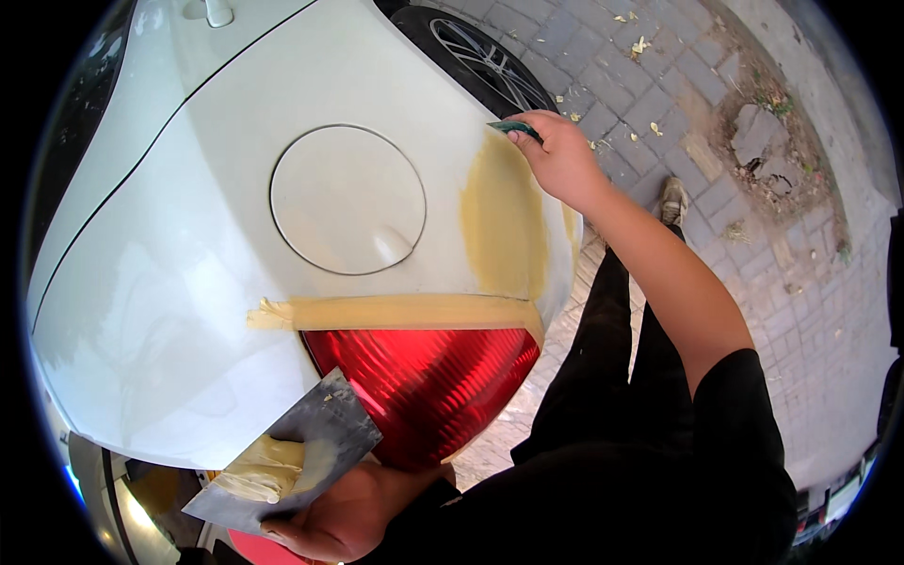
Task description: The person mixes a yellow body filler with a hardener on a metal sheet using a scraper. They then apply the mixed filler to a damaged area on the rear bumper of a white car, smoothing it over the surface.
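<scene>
My right hand (554,155) pinches a small dark green spreader (508,126) at the upper edge of a yellowish filler patch (501,212) on the white car panel (207,273). Low in the view, my left hand (344,508) grips a grey flat board (344,419) bearing a mound of pale yellow paste (264,466). Behind the board is the red tail light (452,377), with masking tape (395,311) along its top edge. Left of the patch is the round fuel flap (347,198).
The car's wheel (471,61) shows at the top. Paving (650,104) with scattered dry leaves runs along the right, with broken stones (763,151) in a dirt square. My legs and shoe (672,200) stand beside the rear corner.
</scene>
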Demonstrator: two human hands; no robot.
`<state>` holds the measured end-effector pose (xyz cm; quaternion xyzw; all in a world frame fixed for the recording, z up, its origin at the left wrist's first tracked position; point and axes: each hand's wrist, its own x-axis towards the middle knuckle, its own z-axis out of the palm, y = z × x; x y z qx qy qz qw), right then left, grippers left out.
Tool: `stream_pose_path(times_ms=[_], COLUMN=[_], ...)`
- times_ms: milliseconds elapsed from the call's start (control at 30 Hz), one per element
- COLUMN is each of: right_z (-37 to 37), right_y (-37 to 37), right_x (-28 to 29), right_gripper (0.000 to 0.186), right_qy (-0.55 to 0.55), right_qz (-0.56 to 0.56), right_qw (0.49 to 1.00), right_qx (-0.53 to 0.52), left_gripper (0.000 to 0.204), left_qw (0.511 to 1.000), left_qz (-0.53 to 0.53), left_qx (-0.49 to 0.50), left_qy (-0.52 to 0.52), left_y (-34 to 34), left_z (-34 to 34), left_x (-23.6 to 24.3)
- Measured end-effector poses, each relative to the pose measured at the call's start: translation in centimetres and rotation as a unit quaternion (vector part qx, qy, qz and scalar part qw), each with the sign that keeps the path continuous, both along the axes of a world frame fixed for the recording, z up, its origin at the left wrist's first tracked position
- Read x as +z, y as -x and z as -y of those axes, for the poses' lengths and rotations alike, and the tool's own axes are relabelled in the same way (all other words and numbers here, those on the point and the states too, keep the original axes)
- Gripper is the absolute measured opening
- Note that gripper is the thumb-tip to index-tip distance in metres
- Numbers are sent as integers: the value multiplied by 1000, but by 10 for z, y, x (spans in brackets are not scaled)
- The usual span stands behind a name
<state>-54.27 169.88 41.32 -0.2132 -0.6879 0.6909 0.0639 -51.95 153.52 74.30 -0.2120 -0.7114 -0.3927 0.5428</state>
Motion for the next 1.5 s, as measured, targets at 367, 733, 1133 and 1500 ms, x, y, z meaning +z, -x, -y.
stream_pose_path(times_ms=[367, 733, 1133, 1500], right_z=[11, 36, -9, 29], right_y=[-22, -3, 8, -54], right_x=[24, 33, -11, 43], right_gripper=[18, 19, 26, 19], right_qy=[44, -22, 73, 82], right_qz=[-20, -13, 72, -7], right_qw=[998, 1000, 994, 995], right_qx=[35, -5, 45, 62], left_gripper=[35, 34, 34, 33], left_qw=[1000, 1000, 1000, 999], left_qz=[-2, -2, -7, 8], left_qx=[4, 5, 2, 11], left_qy=[12, 15, 22, 36], left_y=[-4, -6, -10, -8], left_z=[4, 10, 12, 15], left_x=[3, 4, 9, 12])
